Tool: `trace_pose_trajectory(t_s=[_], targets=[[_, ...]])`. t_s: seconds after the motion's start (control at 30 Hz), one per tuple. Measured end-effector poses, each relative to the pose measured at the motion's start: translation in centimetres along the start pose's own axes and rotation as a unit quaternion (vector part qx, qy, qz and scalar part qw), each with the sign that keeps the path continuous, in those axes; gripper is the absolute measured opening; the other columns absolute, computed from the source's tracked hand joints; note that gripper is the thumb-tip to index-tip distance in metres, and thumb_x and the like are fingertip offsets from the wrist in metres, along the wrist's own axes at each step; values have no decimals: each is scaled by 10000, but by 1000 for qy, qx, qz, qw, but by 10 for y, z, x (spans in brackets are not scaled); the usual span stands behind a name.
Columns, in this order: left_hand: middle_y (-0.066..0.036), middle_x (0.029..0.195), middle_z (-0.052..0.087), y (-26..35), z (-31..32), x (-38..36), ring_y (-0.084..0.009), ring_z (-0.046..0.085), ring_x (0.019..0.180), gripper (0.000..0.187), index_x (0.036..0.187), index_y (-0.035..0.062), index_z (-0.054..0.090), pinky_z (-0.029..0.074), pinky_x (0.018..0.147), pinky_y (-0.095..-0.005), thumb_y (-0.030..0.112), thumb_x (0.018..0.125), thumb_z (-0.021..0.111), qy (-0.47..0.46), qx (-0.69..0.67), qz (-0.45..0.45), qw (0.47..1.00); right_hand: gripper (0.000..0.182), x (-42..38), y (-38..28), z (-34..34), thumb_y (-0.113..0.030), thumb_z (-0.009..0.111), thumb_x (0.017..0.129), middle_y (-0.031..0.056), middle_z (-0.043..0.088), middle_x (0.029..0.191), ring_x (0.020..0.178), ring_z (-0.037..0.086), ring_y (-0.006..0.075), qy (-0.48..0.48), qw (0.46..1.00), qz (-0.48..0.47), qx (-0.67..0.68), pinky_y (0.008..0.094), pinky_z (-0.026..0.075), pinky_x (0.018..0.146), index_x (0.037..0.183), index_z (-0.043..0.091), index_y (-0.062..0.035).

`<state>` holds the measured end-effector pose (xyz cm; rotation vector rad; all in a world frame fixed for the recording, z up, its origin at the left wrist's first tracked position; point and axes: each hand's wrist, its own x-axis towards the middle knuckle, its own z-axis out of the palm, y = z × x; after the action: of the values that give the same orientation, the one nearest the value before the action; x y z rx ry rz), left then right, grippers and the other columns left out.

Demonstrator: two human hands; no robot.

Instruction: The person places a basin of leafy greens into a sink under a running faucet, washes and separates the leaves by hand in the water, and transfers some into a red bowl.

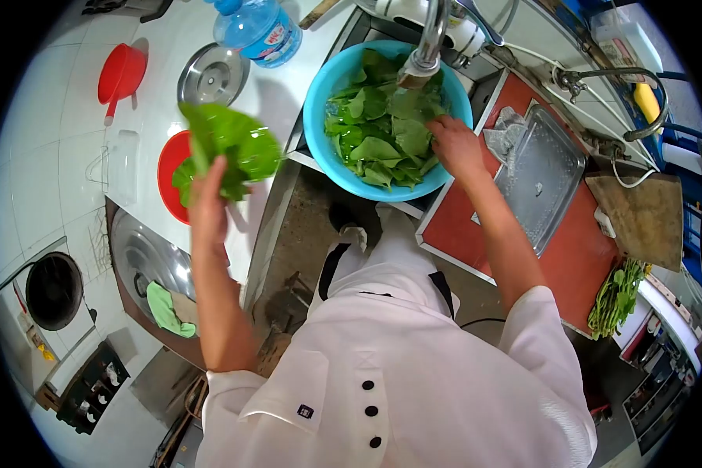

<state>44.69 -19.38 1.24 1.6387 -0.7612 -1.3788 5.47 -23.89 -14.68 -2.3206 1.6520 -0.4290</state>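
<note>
My left hand (pixel 209 201) is closed around a bunch of broad green leaves (pixel 246 144), raised over the left counter. Behind and below the bunch is a red bowl (pixel 168 175) with more green leaves in it, partly covered by my hand. My right hand (pixel 454 144) reaches over the right side of a light-blue basin (pixel 313 129). Its fingers are curled at the edge of the wet leafy greens (pixel 382 129) lying in the basin's water, and they appear to pinch a leaf. A metal faucet (pixel 423 66) hangs over the basin.
On the left counter stand a steel bowl (pixel 213 76), a red dipper (pixel 122 74) and a large blue-tinted water bottle (pixel 261 35). To the right, a metal tray (pixel 550 175) and a grey cloth (pixel 507 134) lie on a red surface, with a bundle of greens (pixel 618 298) at its edge.
</note>
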Motion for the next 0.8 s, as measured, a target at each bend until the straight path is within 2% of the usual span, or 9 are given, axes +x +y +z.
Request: trace_pose_trajectory(t_s=[0.2, 0.27, 0.37, 0.47, 0.53, 0.6, 0.73, 0.77, 0.8], targets=[[-104, 1085, 631, 10, -86, -17, -145, 584, 965, 467, 1264, -39, 484, 452, 848, -278, 312, 959, 532, 180, 313, 142, 922, 233, 10, 17, 19, -135, 602, 739, 115, 615, 870, 889, 601, 320, -99, 993, -10, -57, 427, 489, 765, 961, 668, -111], [-211, 1164, 597, 10, -87, -17, -296, 588, 1061, 600, 1317, 1, 463, 453, 902, -343, 390, 884, 610, 182, 391, 110, 895, 155, 14, 12, 6, -145, 599, 750, 106, 634, 872, 883, 611, 292, -85, 994, -43, -44, 414, 494, 766, 880, 673, -102], [-276, 1406, 364, -32, -98, 7, -427, 360, 1294, 833, 1408, 30, 348, 327, 1048, -462, 610, 835, 519, 188, 657, 23, 730, 157, 18, -5, -19, -176, 611, 766, 123, 646, 846, 838, 619, 316, -92, 995, 2, -43, 424, 499, 738, 864, 676, -72], [-279, 1420, 341, -51, -86, 17, -429, 322, 1322, 800, 1419, 60, 351, 279, 1081, -459, 618, 857, 467, 200, 694, 80, 687, 177, 19, -8, -31, -197, 640, 797, 128, 660, 814, 728, 643, 271, -41, 998, 51, 26, 395, 509, 674, 900, 682, -59], [-268, 1428, 337, -71, -90, 31, -416, 303, 1338, 704, 1411, 81, 378, 247, 1098, -451, 565, 902, 416, 175, 633, 73, 750, 184, 18, -18, -40, -200, 648, 818, 114, 669, 798, 688, 640, 229, -17, 982, 131, 134, 357, 507, 646, 915, 683, -47], [-252, 1430, 346, -84, -94, 51, -391, 307, 1344, 624, 1397, 94, 410, 252, 1101, -440, 512, 936, 357, 94, 528, -68, 842, 193, 26, -23, -43, -204, 657, 839, 100, 679, 781, 647, 637, 187, 21, 950, 202, 239, 319, 506, 619, 930, 685, -35], [-247, 1384, 403, -49, -79, 50, -396, 406, 1269, 589, 1345, 59, 464, 336, 1049, -432, 468, 938, 344, 73, 533, -37, 842, 230, 23, -21, -21, -200, 650, 880, 59, 658, 823, 665, 619, 132, 41, 686, 371, 624, 258, 521, 629, 994, 636, -1], [-252, 1329, 455, -53, -74, 53, -390, 475, 1195, 512, 1271, 21, 522, 394, 982, -451, 393, 933, 423, 182, 628, 26, 757, 217, 22, -23, -16, -201, 648, 883, 52, 651, 823, 671, 619, 132, 48, 637, 383, 667, 264, 525, 631, 991, 628, -13], [-252, 1329, 455, -56, -72, 53, -390, 475, 1195, 512, 1271, 21, 522, 394, 982, -451, 393, 933, 423, 176, 629, 29, 757, 205, 21, -26, -12, -201, 647, 885, 45, 643, 823, 676, 619, 133, 54, 584, 394, 708, 270, 529, 633, 987, 619, -26]])
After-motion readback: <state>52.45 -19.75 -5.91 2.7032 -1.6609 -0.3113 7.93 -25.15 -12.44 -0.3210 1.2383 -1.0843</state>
